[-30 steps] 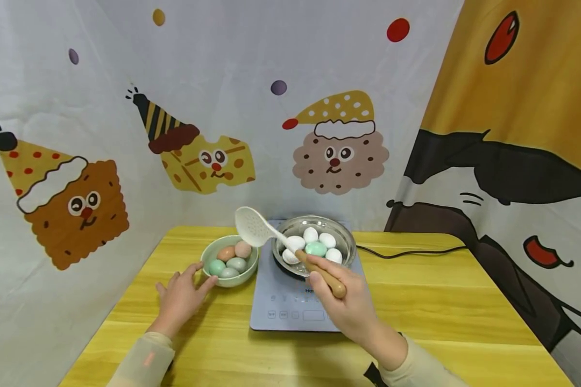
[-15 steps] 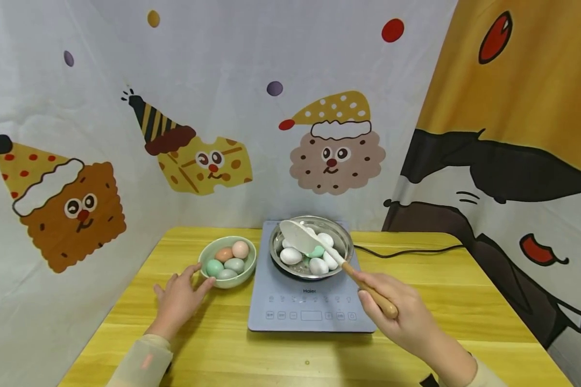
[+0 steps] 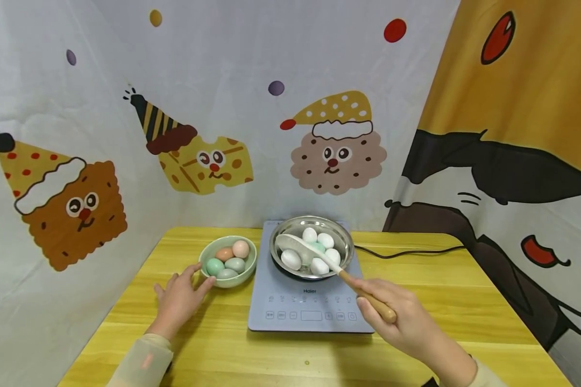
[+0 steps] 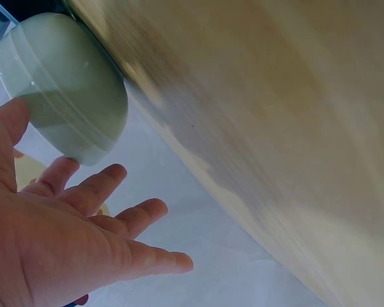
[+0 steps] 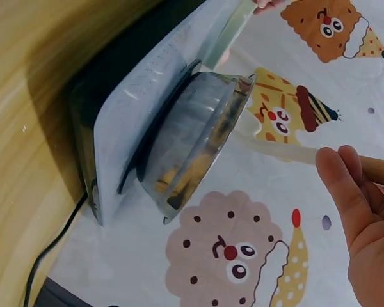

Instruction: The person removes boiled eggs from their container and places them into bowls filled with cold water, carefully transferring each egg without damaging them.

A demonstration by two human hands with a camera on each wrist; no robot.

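Observation:
My right hand point(image 3: 399, 317) grips the wooden handle of a white slotted spoon point(image 3: 333, 265). The spoon's head is inside a steel pan point(image 3: 345, 236), over its left part, among several white eggs point(image 3: 325, 240) and a green egg point(image 3: 317, 247) partly covered by the spoon. Whether an egg lies in the spoon cannot be made out. On the left, a pale green bowl point(image 3: 249, 271) contains several brown, pinkish, green and grey-green eggs point(image 3: 234, 264). My left hand point(image 3: 181, 298) touches that bowl's outside with thumb and a finger, the other fingers spread apart point(image 4: 70, 236).
Under the pan is a flat induction cooker point(image 3: 310, 322) with a button panel at its front. A black cord point(image 3: 406, 252) runs right from it across the wooden table point(image 3: 455, 306). A printed cloth point(image 3: 266, 32) hangs behind the table.
My right hand has moved right and toward me, bringing the slotted spoon from above the gap between bowl and pan to inside the pan, then lower. My left hand stays at the bowl.

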